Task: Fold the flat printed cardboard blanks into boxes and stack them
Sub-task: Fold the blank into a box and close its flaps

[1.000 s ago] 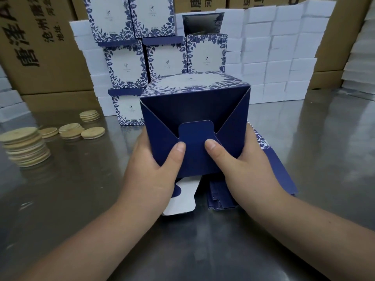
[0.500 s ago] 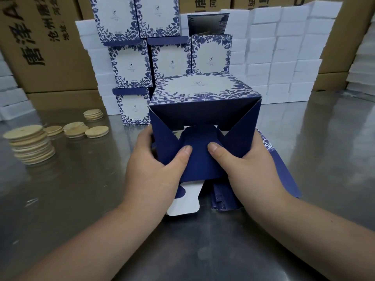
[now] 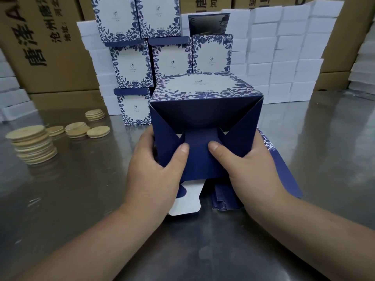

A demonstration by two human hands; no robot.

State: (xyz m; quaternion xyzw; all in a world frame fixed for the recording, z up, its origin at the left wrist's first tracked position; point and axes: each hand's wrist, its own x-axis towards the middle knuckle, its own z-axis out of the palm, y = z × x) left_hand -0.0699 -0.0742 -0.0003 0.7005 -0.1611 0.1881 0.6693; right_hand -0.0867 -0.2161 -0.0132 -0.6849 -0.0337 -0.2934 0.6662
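Note:
I hold a half-folded box [image 3: 205, 110] above the steel table, its navy bottom end facing me and a white face with blue floral print on top. My left hand [image 3: 156, 169] grips its left side and my right hand [image 3: 249, 169] grips its right side. Both thumbs press the navy centre flap [image 3: 199, 157] inward between the two slanted side flaps. A white tab hangs below the box. Flat navy blanks [image 3: 284, 175] lie under and right of my right hand. Several folded printed boxes [image 3: 129, 63] stand stacked behind.
Stacks of round wooden lids [image 3: 33, 145] sit at the left on the steel table [image 3: 324, 159]. A wall of white boxes [image 3: 284, 57] and brown cartons [image 3: 40, 47] closes off the back.
The centre flap has been pushed further into the box bottom, its tab now tucked behind the upper panel. The box has tilted so more of its printed top shows.

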